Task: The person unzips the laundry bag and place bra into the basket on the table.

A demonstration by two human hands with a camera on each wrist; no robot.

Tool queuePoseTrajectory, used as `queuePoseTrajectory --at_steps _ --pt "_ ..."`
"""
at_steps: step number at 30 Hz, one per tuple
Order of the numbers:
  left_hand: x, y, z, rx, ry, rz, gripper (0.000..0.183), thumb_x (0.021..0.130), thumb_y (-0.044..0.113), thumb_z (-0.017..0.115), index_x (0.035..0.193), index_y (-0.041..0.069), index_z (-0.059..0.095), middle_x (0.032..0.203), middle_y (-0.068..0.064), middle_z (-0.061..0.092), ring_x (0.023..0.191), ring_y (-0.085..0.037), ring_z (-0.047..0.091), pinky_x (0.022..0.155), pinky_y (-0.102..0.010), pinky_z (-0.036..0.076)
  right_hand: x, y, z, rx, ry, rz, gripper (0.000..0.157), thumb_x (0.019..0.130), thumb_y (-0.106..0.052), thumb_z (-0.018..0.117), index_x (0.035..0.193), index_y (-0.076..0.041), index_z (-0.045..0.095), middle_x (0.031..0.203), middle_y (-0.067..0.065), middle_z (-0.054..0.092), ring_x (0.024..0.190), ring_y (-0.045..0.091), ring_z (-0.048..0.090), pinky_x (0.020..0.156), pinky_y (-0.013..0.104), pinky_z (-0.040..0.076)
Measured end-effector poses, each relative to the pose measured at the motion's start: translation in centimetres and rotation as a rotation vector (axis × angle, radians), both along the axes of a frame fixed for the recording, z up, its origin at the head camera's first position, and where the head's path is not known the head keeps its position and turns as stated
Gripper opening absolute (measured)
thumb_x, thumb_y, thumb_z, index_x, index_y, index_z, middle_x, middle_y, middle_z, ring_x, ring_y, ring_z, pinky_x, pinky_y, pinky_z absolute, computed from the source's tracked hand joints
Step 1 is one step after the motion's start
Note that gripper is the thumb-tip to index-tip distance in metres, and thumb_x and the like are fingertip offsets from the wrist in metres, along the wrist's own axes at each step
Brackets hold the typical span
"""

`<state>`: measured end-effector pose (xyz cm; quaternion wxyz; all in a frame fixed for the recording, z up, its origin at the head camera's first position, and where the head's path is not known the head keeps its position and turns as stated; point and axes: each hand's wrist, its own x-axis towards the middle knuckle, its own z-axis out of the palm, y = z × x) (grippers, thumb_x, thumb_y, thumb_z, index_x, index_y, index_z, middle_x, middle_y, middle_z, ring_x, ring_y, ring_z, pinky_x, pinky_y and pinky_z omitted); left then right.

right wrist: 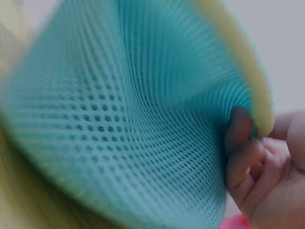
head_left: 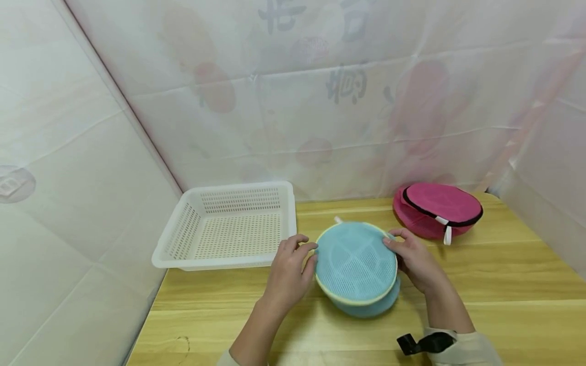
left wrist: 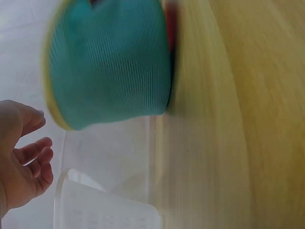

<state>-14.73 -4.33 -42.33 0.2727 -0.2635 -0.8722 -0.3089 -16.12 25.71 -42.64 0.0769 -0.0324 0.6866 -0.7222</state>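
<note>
A round light-blue mesh laundry bag (head_left: 357,262) with yellow piping stands in the middle of the wooden table, its top facing up. At the bag's upper right edge, my right hand (head_left: 415,259) pinches the rim, thumb on top and fingers underneath. The right wrist view shows those fingers (right wrist: 243,167) curled against the mesh side wall. My left hand (head_left: 291,269) is at the bag's left edge with loosely bent fingers. In the left wrist view a gap separates this hand (left wrist: 26,157) from the bag (left wrist: 109,67).
A white plastic basket (head_left: 293,218) with slotted walls sits behind and left of the bag. Back right lies a pink mesh bag (head_left: 444,203) with black trim and a white tab. Printed curtains (head_left: 284,127) enclose the table's back and sides.
</note>
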Motion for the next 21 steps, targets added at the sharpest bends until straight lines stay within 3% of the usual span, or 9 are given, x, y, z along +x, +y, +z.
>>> queuePoseTrajectory --at_steps 3,5,8,11,16,18,21 --pt "0.3 0.1 0.0 0.0 -0.036 -0.019 0.017 0.093 0.012 0.076 0.11 0.01 0.076 0.115 -0.005 0.067 0.095 -0.02 0.059 0.07 -0.023 0.053 -0.1 -0.1 -0.1 -0.068 -0.051 -0.093 0.011 0.108 -0.021 0.053 0.109 -0.011 0.048 0.074 -0.004 0.071 0.062 0.005 0.068 0.057 0.022 0.058" --pt "0.4 0.2 0.1 -0.01 -0.074 -0.034 0.019 0.094 0.013 0.075 0.112 0.01 0.076 0.109 -0.003 0.067 0.093 -0.017 0.061 0.068 -0.021 0.053 -0.1 -0.4 -0.1 -0.007 -0.091 -0.09 0.018 0.108 -0.025 0.054 0.107 -0.008 0.048 0.077 -0.001 0.074 0.065 0.009 0.073 0.059 0.026 0.061" --pt "0.6 0.3 0.2 -0.048 -0.166 -0.064 0.024 0.096 0.017 0.073 0.119 0.011 0.073 0.098 0.001 0.069 0.085 -0.012 0.063 0.066 -0.018 0.052 -0.1 -1.4 0.3 0.182 -0.15 0.021 0.03 0.106 -0.033 0.058 0.103 -0.004 0.052 0.079 0.004 0.076 0.065 0.014 0.074 0.059 0.03 0.062" --pt "0.7 0.5 0.4 -0.088 -0.287 -0.103 0.033 0.099 0.023 0.07 0.13 0.012 0.068 0.092 0.004 0.071 0.076 -0.008 0.063 0.065 -0.015 0.05 0.1 -2.7 0.7 0.324 -0.141 0.171 0.04 0.104 -0.037 0.059 0.098 0.002 0.058 0.076 0.005 0.076 0.061 0.013 0.07 0.056 0.029 0.058" --pt "1.0 0.5 0.6 -0.123 -0.558 -0.17 0.052 0.101 0.032 0.066 0.149 0.017 0.052 0.096 0.001 0.077 0.073 -0.002 0.064 0.062 -0.015 0.05 0.7 -4.7 0.8 0.357 -0.064 0.33 0.047 0.106 -0.035 0.055 0.094 0.009 0.064 0.072 0.003 0.071 0.057 0.009 0.062 0.051 0.025 0.049" --pt "1.1 0.5 0.7 -0.119 -0.646 -0.189 0.059 0.101 0.035 0.065 0.155 0.02 0.046 0.101 -0.002 0.078 0.08 -0.004 0.069 0.065 -0.019 0.054 0.7 -5.3 0.6 0.351 -0.042 0.363 0.047 0.107 -0.035 0.053 0.095 0.009 0.066 0.074 0.003 0.071 0.058 0.008 0.06 0.05 0.024 0.047" --pt "1.2 0.5 0.8 -0.098 -0.71 -0.203 0.065 0.102 0.039 0.064 0.159 0.021 0.039 0.12 -0.006 0.075 0.102 -0.012 0.071 0.079 -0.027 0.058 0.6 -6.1 0.2 0.344 -0.018 0.392 0.044 0.108 -0.033 0.053 0.095 0.006 0.068 0.076 0.006 0.07 0.057 0.008 0.056 0.049 0.024 0.044"
